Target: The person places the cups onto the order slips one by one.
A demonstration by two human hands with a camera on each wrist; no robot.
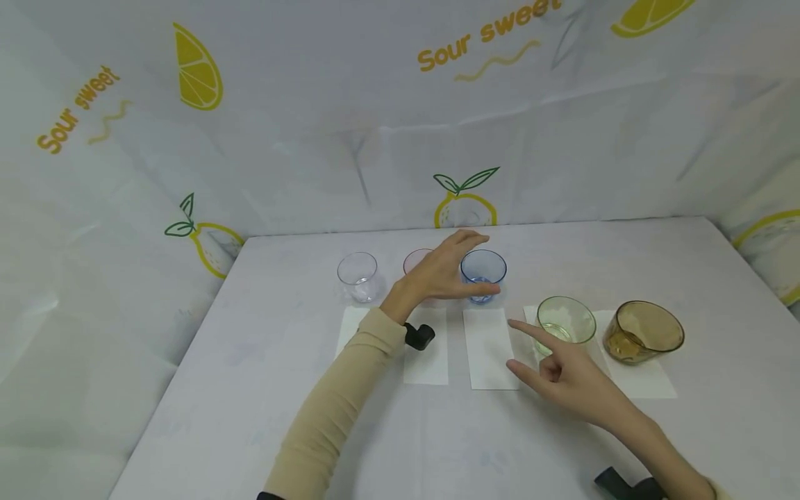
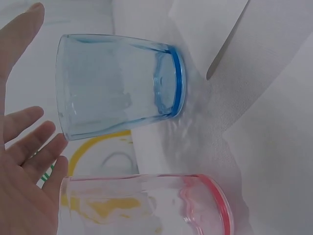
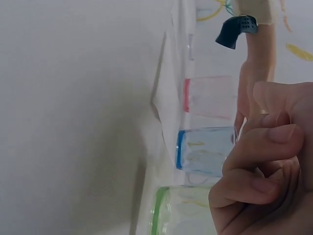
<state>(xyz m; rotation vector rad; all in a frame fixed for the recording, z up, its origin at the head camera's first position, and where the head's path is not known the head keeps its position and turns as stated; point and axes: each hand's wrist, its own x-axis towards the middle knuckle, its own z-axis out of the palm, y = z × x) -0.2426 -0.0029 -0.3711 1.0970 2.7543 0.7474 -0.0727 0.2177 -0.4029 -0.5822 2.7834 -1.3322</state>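
My left hand (image 1: 437, 272) reaches across to the blue glass (image 1: 484, 271), thumb and fingers spread on either side of its rim. In the left wrist view a gap shows between the thumb and that glass (image 2: 107, 85), which stands upright. Partly behind the left hand is a pink glass (image 1: 414, 259). My right hand (image 1: 571, 378) is beside the green glass (image 1: 578, 316), holding nothing. Its index finger and thumb point out apart, while the other fingers bend inward, as the right wrist view shows.
White paper sheets (image 1: 490, 354) lie in a row on the white table (image 1: 250, 389). A clear glass (image 1: 357, 274) stands at the back left. An amber glass (image 1: 646, 330) sits on the rightmost sheet. Behind the table hangs a lemon-print cloth (image 1: 325, 104).
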